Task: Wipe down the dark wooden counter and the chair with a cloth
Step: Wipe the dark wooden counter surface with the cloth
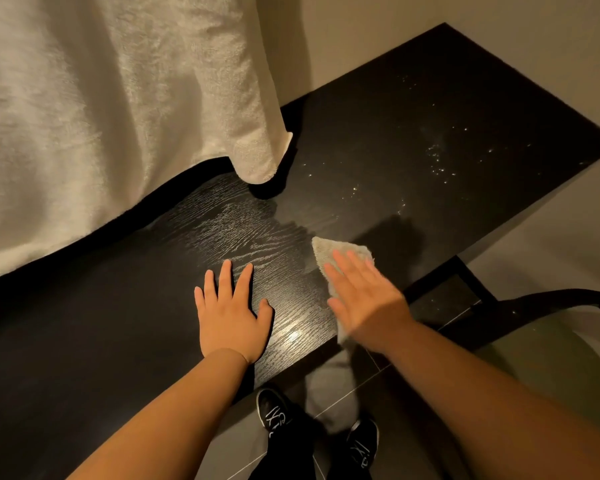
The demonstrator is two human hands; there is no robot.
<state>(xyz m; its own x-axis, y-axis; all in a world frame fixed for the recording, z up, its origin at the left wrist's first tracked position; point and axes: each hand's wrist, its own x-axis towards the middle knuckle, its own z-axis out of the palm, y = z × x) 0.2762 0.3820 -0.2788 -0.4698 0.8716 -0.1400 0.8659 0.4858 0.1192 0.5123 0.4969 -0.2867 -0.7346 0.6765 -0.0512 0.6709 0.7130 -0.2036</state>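
Single head view, looking steeply down, close over counter, floor below

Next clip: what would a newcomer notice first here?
Two bare hands on the dark counter: the left hand lies flat near the front edge, the right hand presses a pale cloth beside it. A big white towel hangs at upper left, and pale specks dot the counter farther right.

No legible txt anywhere; white marks on shoes unreadable.
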